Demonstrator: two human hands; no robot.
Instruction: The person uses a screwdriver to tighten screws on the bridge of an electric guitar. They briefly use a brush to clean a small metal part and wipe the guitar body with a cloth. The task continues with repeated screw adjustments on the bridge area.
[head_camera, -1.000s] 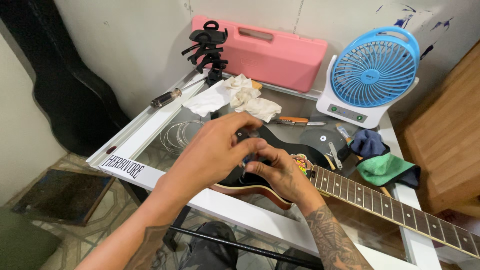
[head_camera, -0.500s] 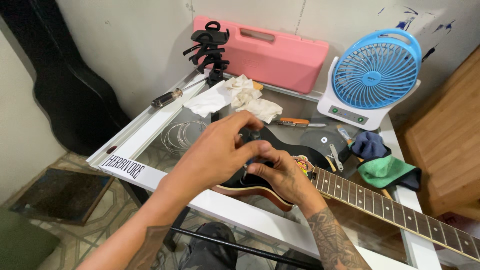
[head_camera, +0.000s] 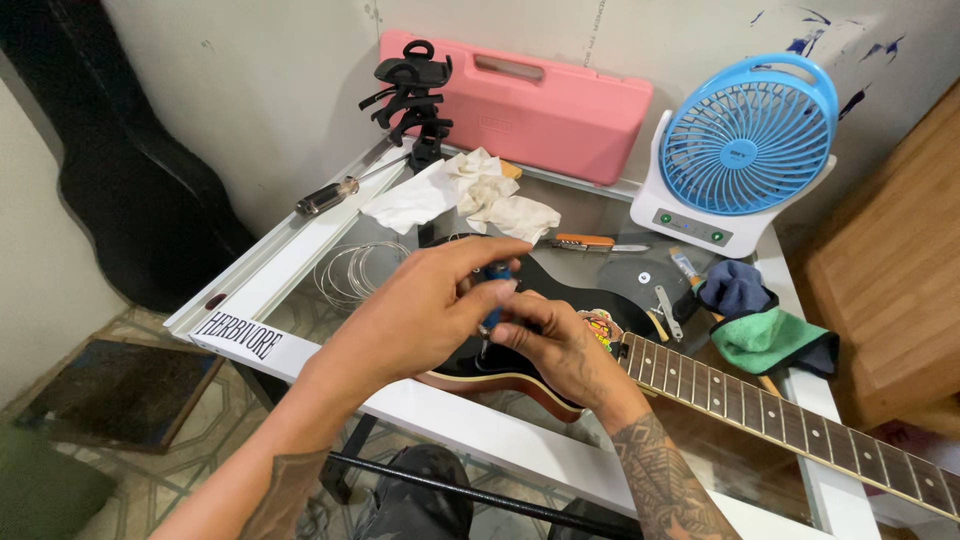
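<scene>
A black electric guitar lies on the glass table, its fretted neck running off to the lower right. My left hand reaches in from the lower left and pinches a small blue-handled tool upright over the guitar body. My right hand rests on the body near the neck joint. Its fingertips close around the lower end of the same tool. The tool's tip is hidden by my fingers.
A pink case and a blue fan stand at the back wall. A black clamp stand, a screwdriver, white rags, coiled strings, blue and green cloths and a black cover plate lie around. A wooden cabinet is at the right.
Both hands stay over the guitar body. My fingers have shifted a little around the blue-handled tool.
</scene>
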